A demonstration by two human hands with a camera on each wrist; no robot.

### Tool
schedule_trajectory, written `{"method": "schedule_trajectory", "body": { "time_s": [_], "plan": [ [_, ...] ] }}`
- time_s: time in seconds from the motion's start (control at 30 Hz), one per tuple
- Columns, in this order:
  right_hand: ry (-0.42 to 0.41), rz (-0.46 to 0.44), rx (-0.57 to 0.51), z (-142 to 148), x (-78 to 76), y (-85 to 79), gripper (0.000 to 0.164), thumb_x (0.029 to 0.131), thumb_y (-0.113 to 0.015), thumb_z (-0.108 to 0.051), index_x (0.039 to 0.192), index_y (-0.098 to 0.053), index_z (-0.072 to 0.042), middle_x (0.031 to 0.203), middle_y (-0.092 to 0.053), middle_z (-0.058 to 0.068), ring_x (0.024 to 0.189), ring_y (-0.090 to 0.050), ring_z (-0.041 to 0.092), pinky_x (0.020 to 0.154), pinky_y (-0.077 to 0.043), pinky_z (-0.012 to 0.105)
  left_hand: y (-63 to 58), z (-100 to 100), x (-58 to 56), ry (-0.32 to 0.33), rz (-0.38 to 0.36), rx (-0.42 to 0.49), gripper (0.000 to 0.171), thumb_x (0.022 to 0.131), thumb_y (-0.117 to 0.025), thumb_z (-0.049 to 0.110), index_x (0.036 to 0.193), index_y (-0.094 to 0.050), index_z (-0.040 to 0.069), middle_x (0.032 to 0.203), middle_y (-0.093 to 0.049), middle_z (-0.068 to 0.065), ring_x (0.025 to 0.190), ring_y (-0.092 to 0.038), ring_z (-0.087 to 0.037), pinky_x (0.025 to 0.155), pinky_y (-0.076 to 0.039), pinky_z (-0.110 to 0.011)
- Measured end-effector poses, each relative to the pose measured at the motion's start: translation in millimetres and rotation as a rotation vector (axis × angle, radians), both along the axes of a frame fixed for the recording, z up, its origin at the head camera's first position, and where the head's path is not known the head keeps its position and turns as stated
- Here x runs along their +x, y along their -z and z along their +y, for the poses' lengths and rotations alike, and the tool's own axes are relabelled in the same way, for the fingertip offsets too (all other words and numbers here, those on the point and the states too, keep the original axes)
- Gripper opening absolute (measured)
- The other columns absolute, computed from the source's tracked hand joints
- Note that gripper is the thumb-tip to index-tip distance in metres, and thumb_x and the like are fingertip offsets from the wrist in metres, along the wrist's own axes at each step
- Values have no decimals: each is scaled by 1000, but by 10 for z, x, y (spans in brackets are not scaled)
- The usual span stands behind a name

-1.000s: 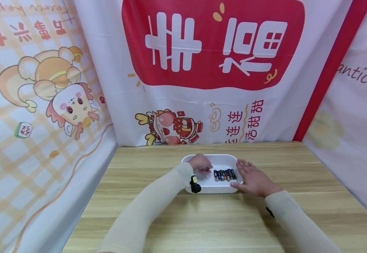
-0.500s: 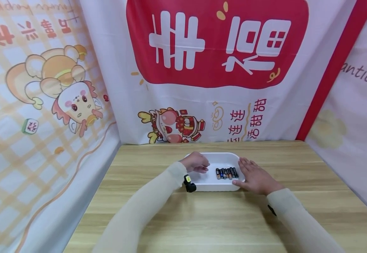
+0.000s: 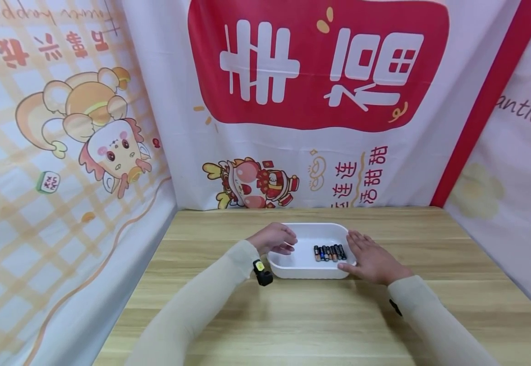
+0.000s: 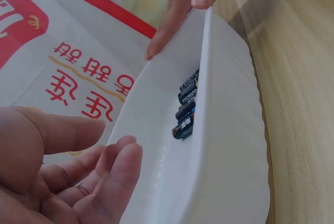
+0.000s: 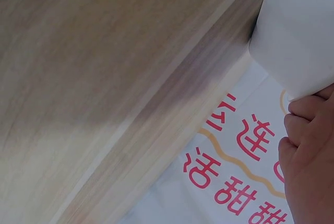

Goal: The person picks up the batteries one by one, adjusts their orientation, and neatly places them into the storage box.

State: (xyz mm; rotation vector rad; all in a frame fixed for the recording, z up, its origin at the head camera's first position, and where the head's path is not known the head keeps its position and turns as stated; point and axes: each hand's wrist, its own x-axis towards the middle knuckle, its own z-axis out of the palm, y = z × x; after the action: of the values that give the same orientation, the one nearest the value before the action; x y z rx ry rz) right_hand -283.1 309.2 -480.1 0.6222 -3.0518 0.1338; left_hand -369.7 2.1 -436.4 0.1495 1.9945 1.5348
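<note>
A white oblong plastic tray (image 3: 308, 273) stands on the wooden table, with several batteries (image 3: 329, 253) lying side by side in a row in its right half. My left hand (image 3: 274, 239) is over the tray's left end, fingers loosely bent and holding nothing. In the left wrist view, a gap shows between its thumb and fingertips, and the batteries (image 4: 185, 104) lie further along the tray. My right hand (image 3: 371, 259) rests on the tray's right end, fingers extended along the far part of the rim and thumb on the near corner.
The wooden tabletop (image 3: 320, 320) spreads around the tray. Behind it hangs a white and red printed cloth (image 3: 320, 61), and another printed cloth (image 3: 78, 203) covers the left side. A black device (image 3: 262, 273) is strapped at the left wrist.
My left hand has drawn leftward, away from the batteries, to the tray's left end, and its fingers have parted. The right hand stays at the right end; the batteries keep their row.
</note>
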Motion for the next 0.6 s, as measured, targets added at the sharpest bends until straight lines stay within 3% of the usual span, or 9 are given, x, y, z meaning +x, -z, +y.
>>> {"method": "schedule_trajectory", "body": {
  "time_s": [0.27,0.6],
  "plan": [
    [-9,4,-5,10,9,-33,103,90,-30,-77,150,-21,6,158,-16,22,144,-14,39,118,-13,51,-102,-204,34,1,-5,7,22,90,-66,3,111,-63,-3,122,-57,-30,85,-67,-28,75,-60,-35],
    [-20,20,-19,-2,38,-39,102,90,-33,-75,150,-22,7,157,-15,21,143,-15,40,117,-14,52,-73,-478,30,-32,-8,-10,22,92,-66,6,112,-64,-3,120,-59,-30,87,-68,-28,75,-60,-35]
  ]
}}
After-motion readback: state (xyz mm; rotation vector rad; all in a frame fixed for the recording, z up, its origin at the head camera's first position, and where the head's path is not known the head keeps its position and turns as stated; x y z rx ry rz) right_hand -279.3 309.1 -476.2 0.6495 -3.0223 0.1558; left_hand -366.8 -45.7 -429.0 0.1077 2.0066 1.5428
